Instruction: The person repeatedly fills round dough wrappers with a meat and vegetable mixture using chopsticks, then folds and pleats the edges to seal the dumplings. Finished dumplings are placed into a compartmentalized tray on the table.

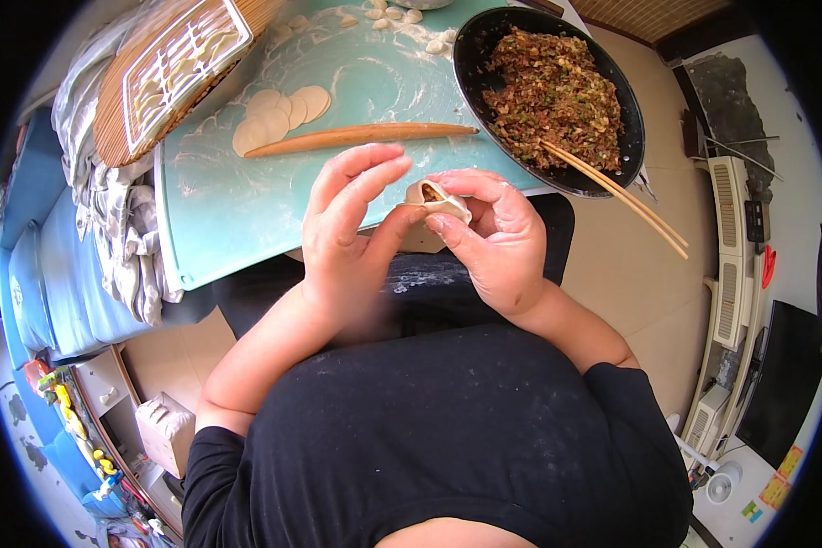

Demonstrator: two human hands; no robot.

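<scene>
Pinched between the thumb and fingers of my right hand [504, 245] is a partly folded dumpling [429, 194], with brown filling showing through its opening. My left hand [345, 239] has its fingers raised and spread, while its thumb tip touches the dumpling's left edge. Beyond my hands, a tapered wooden rolling pin [365, 136] lies across the floury green mat [212, 224]. Several round dough wrappers [267, 125] overlap just behind the pin's left part. At the right, a black pan [470, 68] holds chopped filling [557, 100], and wooden chopsticks [623, 197] rest in it.
A bamboo mat [110, 128] bearing a white rack [240, 29] of dumplings stands at the far left, near crumpled cloth [123, 233]. Small dough pieces [380, 24] lie at the mat's back. The chopsticks jut past the pan's rim. A blue sofa [73, 283] is at left.
</scene>
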